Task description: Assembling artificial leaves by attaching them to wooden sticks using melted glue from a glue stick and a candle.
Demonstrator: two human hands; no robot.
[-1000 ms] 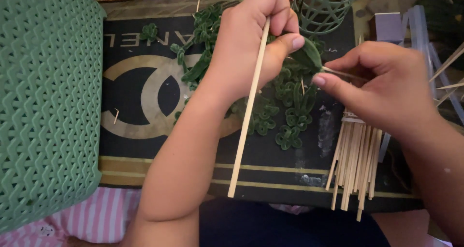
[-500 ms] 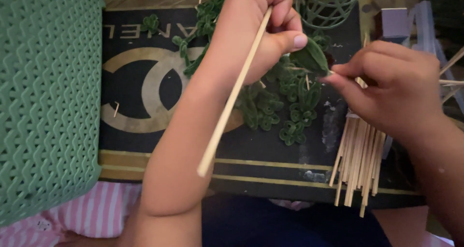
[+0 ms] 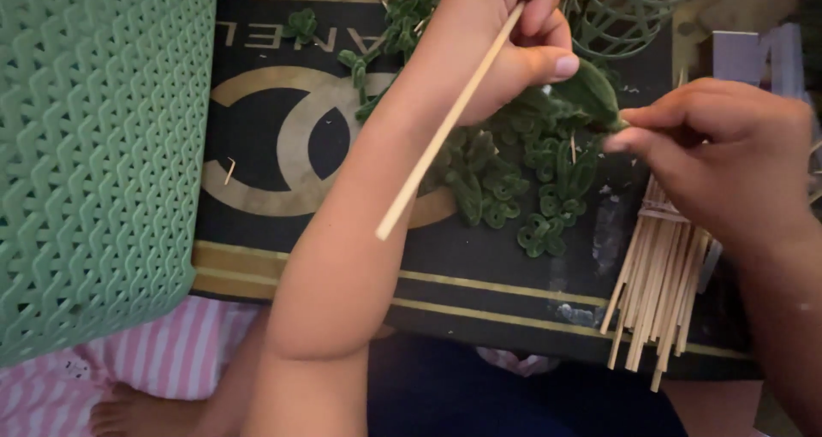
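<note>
My left hand point(image 3: 501, 47) grips a thin wooden stick point(image 3: 445, 129) that slants down over my forearm, and its thumb presses a green fabric leaf point(image 3: 589, 90). My right hand point(image 3: 719, 159) pinches the tip of that same leaf with its fingertips. Below both hands lies a pile of small curled green leaf pieces point(image 3: 514, 180) on a black tray point(image 3: 257, 257) with gold trim.
A green woven plastic basket point(image 3: 90, 154) fills the left side. A tied bundle of wooden sticks point(image 3: 655, 291) lies on the tray's right part under my right wrist. A green wire basket point(image 3: 629, 9) stands at the top. Pink striped cloth point(image 3: 171, 360) shows at bottom left.
The stick in my left hand has swung so its lower end points further left. My right hand stays pinched at the leaf tip; both hands sit slightly higher in view.
</note>
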